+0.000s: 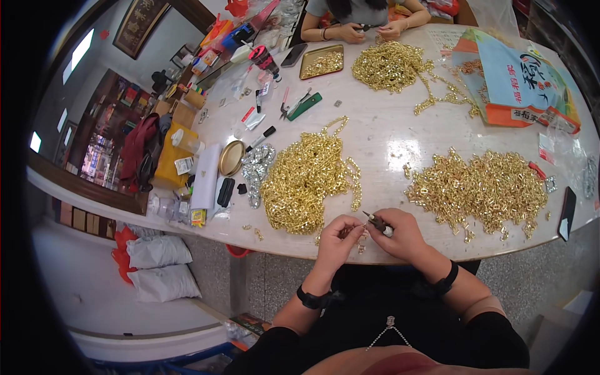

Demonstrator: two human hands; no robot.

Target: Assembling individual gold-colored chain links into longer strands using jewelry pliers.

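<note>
Taking directions from the hands, left to right: two white sacks (164, 284) lie on the floor at 9 o'clock. On the desk (381, 150), one round tin lid (232, 158) and one silver heap (257, 169) lie at 10 o'clock, one gold chain pile (300, 184) at 11. The left hand (336, 242) is narrow, fingertips pinched at a tiny piece too small to make out; the right hand (401, 234) holds one pair of pliers (376, 221). A second gold pile (386, 65) sits at 12, before one co-worker's two hands (352, 33). One spread of loose gold links (478, 194) lies at 2, one dark phone (567, 212) at 3.
</note>
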